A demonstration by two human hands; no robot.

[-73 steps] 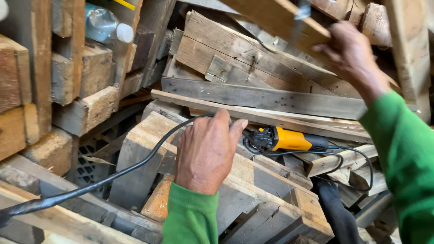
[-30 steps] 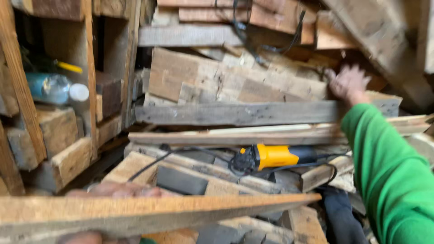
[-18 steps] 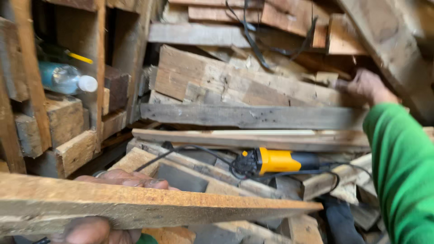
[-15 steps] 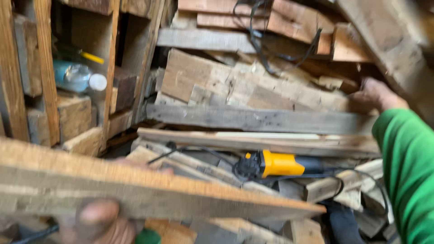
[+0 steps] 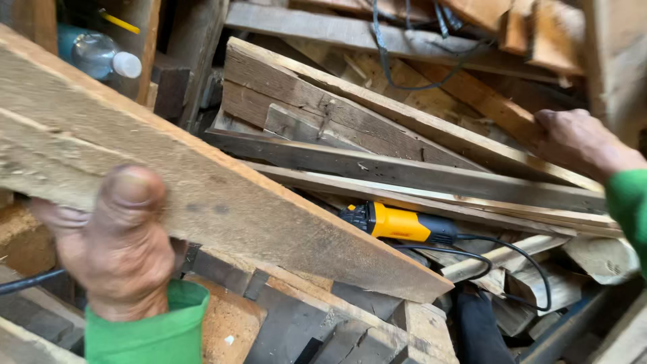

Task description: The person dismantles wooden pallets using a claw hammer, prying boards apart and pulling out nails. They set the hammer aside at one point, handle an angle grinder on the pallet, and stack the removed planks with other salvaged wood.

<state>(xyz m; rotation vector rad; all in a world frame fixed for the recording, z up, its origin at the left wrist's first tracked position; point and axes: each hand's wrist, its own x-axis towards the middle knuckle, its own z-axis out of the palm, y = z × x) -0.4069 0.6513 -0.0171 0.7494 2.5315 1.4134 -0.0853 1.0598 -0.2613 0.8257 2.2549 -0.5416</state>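
Note:
My left hand (image 5: 114, 249) grips a long weathered wooden plank (image 5: 222, 195) near its near end, thumb pressed on its face; the plank slants from the upper left down to a cut tip at the lower middle. My right hand (image 5: 579, 143) rests at the right on a slanted board (image 5: 404, 121) in the heap of scrap wood, fingers curled over its edge. Both arms wear green sleeves. A yellow and black corded power tool (image 5: 397, 222) lies among the boards between my hands, below the plank's tip.
Stacked pallet boards and offcuts (image 5: 377, 168) fill the view. A plastic bottle with a white cap (image 5: 101, 57) sits in a gap at the upper left. Black cables (image 5: 411, 40) hang over the top boards, and the tool's cord (image 5: 512, 256) loops to the right.
My left hand left the pile, took hold of the plank and raised it; it now slants steeply across the view. My right hand came down from a raised board onto the heap.

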